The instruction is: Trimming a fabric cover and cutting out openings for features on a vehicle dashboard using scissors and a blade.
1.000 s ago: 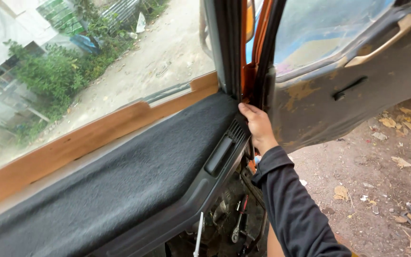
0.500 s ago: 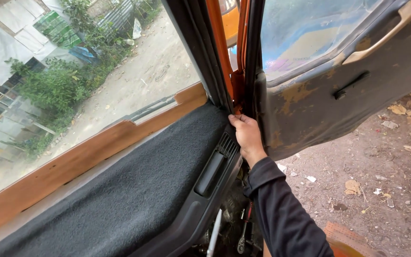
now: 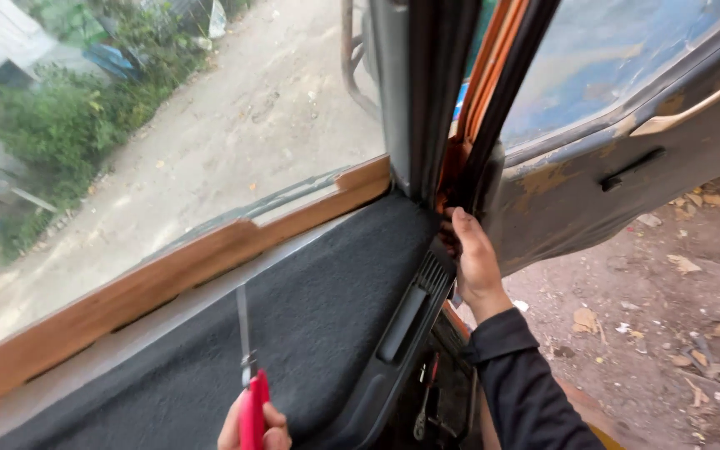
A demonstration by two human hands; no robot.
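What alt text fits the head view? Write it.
Inside a vehicle cab, the right hand grips the black door seal at the dashboard corner, while the left hand holds a red-handled screwdriver upright.

Left hand (image 3: 253, 427): cut off by the bottom edge, only the fingers (image 3: 273, 417) visible around the red-handled screwdriver (image 3: 250, 392). Right hand (image 3: 474, 260): fingertips hidden in the door seam (image 3: 460, 179). Tools below the dashboard (image 3: 277, 333) too dark to identify.

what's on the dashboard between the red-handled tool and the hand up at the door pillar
In the head view, bare dark felt-like dashboard covering fills most of the stretch between the red-handled tool in the left hand and the right hand, then a black slotted air vent.
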